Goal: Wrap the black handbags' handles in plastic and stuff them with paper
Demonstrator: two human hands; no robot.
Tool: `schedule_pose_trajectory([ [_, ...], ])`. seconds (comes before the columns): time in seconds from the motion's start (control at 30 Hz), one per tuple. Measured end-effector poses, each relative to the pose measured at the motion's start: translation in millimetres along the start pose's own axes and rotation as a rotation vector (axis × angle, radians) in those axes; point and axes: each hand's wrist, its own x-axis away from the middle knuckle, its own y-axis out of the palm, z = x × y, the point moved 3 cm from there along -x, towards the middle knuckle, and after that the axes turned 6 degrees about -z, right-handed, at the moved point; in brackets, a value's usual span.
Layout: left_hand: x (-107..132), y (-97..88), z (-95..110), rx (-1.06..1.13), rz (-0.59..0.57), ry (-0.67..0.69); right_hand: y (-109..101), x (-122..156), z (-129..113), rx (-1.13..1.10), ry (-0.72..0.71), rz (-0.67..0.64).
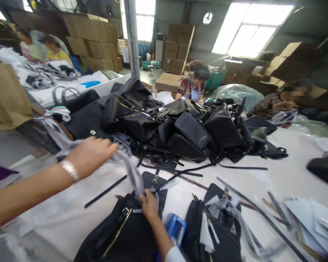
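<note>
Strip (133,173), grey and filmy, spans the gap between the two hands above a black bag (136,236) on the near part of the white counter (182,198). The left hand's (91,156) fingers are curled tightly round it higher up; the right hand's (149,207) fingers appear pinched on its lower end at the bag's top, though blur hides whether they also grip the bag. The strip looks light, limp and probably slippery, so a full fist should hold better than fingertips, and thin film could tear under a sharp tug. The bag seems soft-sided and moderately weighty, likely to slump or drag; its top edge looks the surest hold, clear of the gold zip (117,233) down its front.
</note>
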Motion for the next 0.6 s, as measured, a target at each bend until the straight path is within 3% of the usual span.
schedule_pose_trajectory([
  [0.07,-26,-0.2,43,-0.157,0.021,0.371,-3,-4,4,-0.052,0.035,0.004],
  [0.17,-84,25.2,84,-0.195,0.017,0.593,-8,-12,12,-0.132,0.077,0.005],
  [0.23,-110,53.1,87,-0.234,0.02,0.653,-10,-18,16,-0.189,0.109,0.004],
  [0.3,-113,84.8,67,-0.152,-0.045,0.564,-10,-23,20,-0.245,0.137,-0.003],
  [0.4,-66,129.1,11,0.115,-0.103,0.241,-9,-29,22,-0.303,0.161,-0.018],
  [0.5,23,166.9,-45,0.195,-0.122,0.005,-10,-31,21,-0.302,0.18,-0.024],
  [0.6,115,201.3,-84,0.321,-0.177,-0.193,-22,-24,18,-0.218,0.208,0.012],
])
